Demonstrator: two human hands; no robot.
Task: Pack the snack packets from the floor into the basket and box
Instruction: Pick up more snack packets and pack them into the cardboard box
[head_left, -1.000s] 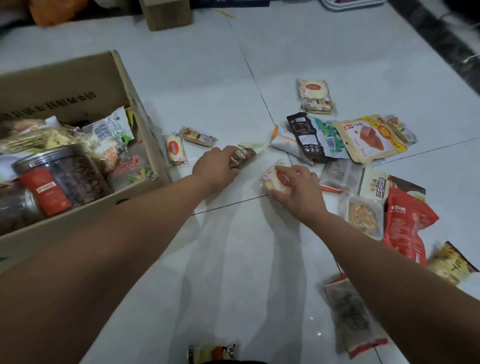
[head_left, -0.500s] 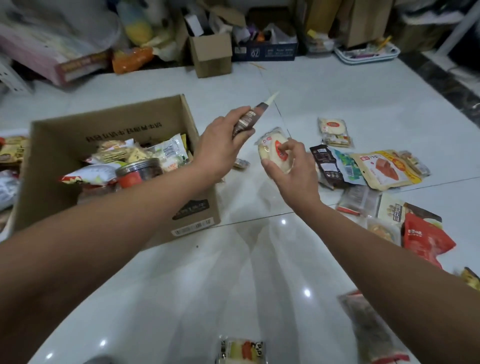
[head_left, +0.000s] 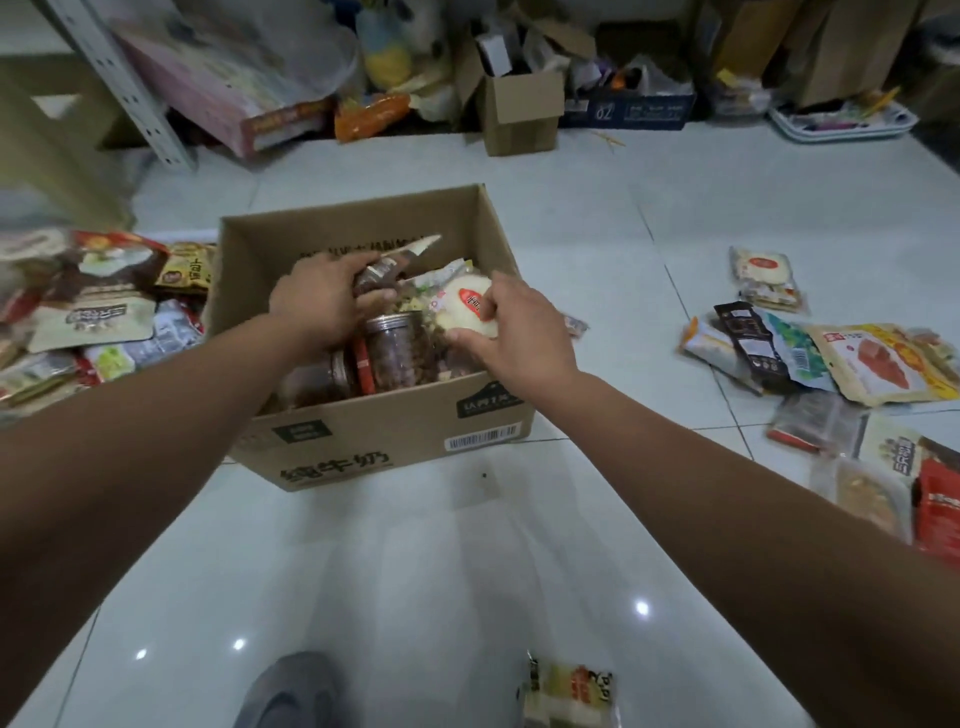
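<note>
A: Where were the hands at that moment?

B: Both were over the open cardboard box (head_left: 384, 441), which stood on the tiled floor (head_left: 415, 571). The left hand (head_left: 317, 301) was above the middle of the box. The right hand (head_left: 511, 332) was at its right side, near the front corner.

A: And the fingers?

B: The left hand's fingers (head_left: 337, 262) were curled round a slim brown packet (head_left: 387, 265), whose pale pointed end stuck out toward the far wall of the box. The right hand pinched a round white packet (head_left: 465, 306) with a red label between thumb and fingertips, just above the things inside the box.

A: What lay in the box?

B: It was close to full. A clear jar (head_left: 397, 353) with a silver lid held something brown. A second jar (head_left: 317, 376) sat just left of it, partly hidden by the left forearm. Small wrappers filled the space behind them.

A: And the other snacks?

B: Loose packets (head_left: 779, 358) were spread on the floor well to the right of the box, among them a yellow pouch (head_left: 878, 364) with a red picture. Two pale bun packets (head_left: 763, 270) lay a little farther back. One small packet (head_left: 574, 326) lay just beside the box's right wall, and another striped packet (head_left: 569, 691) lay at the bottom edge of the view. A heap of pouches (head_left: 98, 312) sat to the left of the box. I could not tell whether a basket held it.
</note>
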